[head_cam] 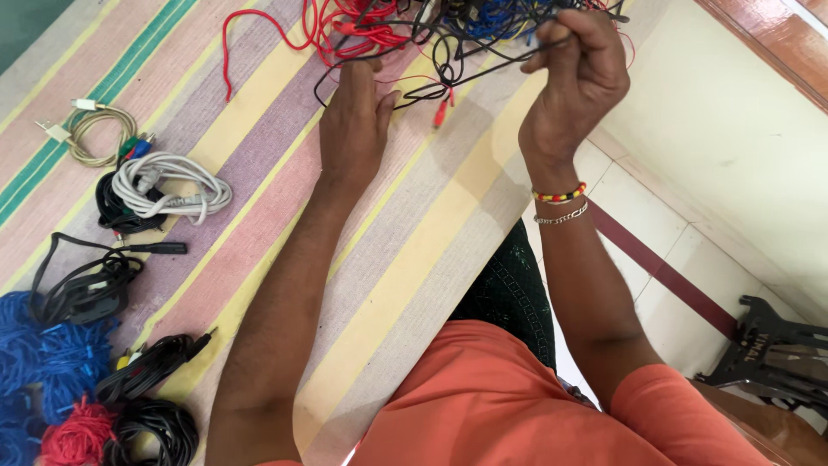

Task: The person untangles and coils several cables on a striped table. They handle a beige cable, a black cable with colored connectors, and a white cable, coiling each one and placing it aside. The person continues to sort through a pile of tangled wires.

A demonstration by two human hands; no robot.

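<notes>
Tangle of cables (448, 34): red, black and blue leads knotted together, lying at the top edge of a striped mat (259, 173), partly lifted.
Right hand (578, 78): fingers closed, pinching black strands at the tangle's right side (beaded and chain bracelets on the wrist).
Left hand (354, 112): flat, fingers extended, fingertips touching the tangle's lower left edge, gripping nothing visible.
White coiled cable (172, 185), black coils (86, 289) and blue bundle (43, 354): sorted well apart at the left.
</notes>
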